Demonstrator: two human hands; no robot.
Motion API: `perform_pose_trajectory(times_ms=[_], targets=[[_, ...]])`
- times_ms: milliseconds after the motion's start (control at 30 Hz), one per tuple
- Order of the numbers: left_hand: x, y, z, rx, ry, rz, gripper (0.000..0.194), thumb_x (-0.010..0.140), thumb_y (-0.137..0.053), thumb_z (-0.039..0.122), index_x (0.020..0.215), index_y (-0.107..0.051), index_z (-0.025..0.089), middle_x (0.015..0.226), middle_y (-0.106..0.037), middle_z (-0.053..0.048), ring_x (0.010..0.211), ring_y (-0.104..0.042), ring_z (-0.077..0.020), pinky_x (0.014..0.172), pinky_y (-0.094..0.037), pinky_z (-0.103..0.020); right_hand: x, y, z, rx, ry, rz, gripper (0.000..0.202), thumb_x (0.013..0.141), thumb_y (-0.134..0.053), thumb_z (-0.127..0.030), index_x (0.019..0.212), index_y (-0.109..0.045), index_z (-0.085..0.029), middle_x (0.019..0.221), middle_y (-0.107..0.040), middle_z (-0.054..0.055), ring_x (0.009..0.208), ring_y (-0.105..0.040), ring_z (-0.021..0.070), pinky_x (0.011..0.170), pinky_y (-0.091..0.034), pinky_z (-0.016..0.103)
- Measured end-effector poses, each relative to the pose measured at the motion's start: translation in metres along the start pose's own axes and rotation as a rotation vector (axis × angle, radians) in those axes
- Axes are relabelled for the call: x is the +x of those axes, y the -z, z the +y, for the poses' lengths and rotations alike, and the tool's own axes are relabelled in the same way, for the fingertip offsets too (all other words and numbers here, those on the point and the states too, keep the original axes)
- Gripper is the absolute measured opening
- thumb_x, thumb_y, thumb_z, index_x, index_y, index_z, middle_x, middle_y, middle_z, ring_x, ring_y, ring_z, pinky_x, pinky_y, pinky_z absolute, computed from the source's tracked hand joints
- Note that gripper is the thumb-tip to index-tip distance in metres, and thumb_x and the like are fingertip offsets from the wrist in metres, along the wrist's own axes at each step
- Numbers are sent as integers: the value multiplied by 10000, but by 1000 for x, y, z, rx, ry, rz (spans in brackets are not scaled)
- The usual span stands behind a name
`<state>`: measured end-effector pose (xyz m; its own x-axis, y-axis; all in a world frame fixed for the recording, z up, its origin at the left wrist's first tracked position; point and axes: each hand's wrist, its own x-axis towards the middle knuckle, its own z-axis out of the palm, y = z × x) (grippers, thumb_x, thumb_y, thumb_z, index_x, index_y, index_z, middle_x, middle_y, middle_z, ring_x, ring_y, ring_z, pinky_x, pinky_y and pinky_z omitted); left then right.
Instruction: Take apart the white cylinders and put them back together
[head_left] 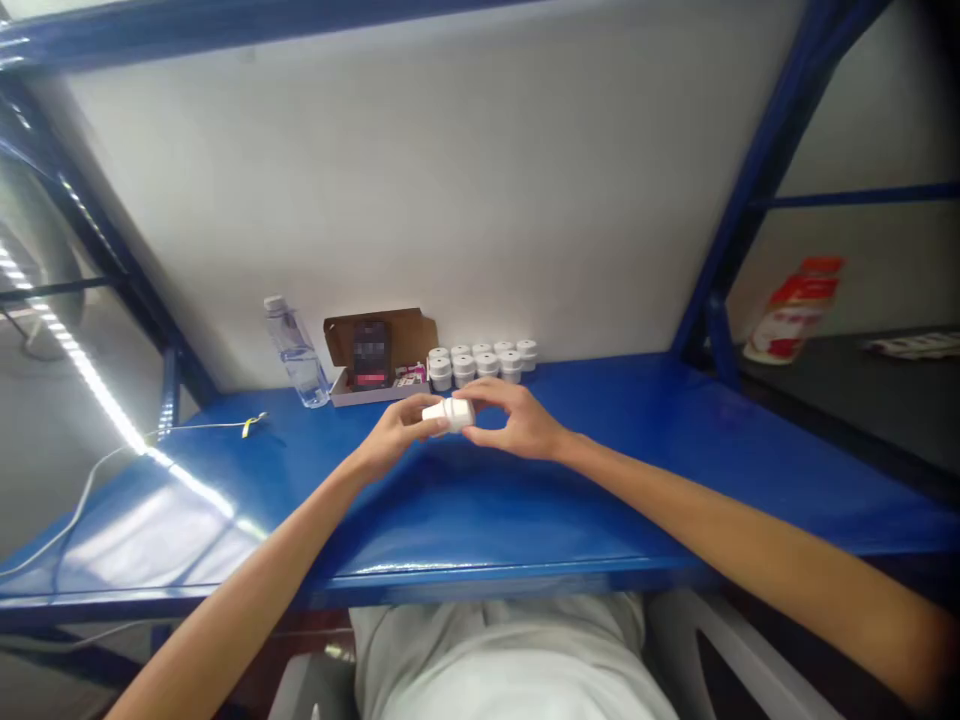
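Observation:
A small white plastic piece, ribbed round its middle like a capped bottle or socket, lies sideways between my hands above the blue table. My left hand pinches its left end between thumb and fingers. On the other end, the thumb and fingertips of my right hand close round the wider part. Just behind my hands stand two rows of similar white pieces, upright and close together, each with a small dark mark on top.
An open cardboard box with a phone propped in it stands at the back, beside a clear water bottle. A white cable crosses the left of the blue table. A red-capped bottle stands on the right-hand surface.

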<state>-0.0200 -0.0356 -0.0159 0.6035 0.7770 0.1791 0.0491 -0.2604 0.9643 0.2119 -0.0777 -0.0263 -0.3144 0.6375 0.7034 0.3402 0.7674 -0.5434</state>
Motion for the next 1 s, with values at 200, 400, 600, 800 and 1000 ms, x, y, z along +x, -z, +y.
perform_pose_trajectory(times_ms=[200,400,600,800,1000], targets=[[-1,2,4,13,36,-75,472,852,-712,534,1059,-717,110,843,-678,-68,664,-559,-122,609,-390,-250,-7,-3,2,-167,208,-1,450,879,-686,-217,1326,-640,-241,1293,-661,99,1210,-638,246,1065,-519,414],[-4,2,6,-18,90,-63,483,884,-651,581,1075,-631,137,791,-678,-51,600,-587,-123,574,-396,-249,-10,-7,2,-127,160,22,338,899,-713,-318,1230,-696,-254,1257,-706,76,1162,-674,249,1038,-543,402],[-3,-1,-1,97,-166,-63,553,657,-908,334,1058,-558,184,1045,-644,-46,920,-629,-172,797,-476,-274,-9,-20,8,270,-524,19,476,944,-534,-626,1023,-657,-173,617,-683,22,506,-665,182,449,-504,261],[-3,-3,1,148,-61,-53,508,708,-867,404,1040,-552,182,889,-662,-21,796,-639,-167,705,-468,-268,-11,-19,10,185,-417,9,422,918,-602,-574,1069,-640,-182,799,-731,40,668,-702,184,613,-565,291],[-5,0,8,41,66,-71,432,883,-660,565,1014,-602,158,826,-696,-55,687,-646,-153,625,-431,-256,-9,-7,-4,-25,8,8,355,844,-750,-347,1166,-652,-235,1216,-705,78,1127,-663,253,1020,-517,422]])
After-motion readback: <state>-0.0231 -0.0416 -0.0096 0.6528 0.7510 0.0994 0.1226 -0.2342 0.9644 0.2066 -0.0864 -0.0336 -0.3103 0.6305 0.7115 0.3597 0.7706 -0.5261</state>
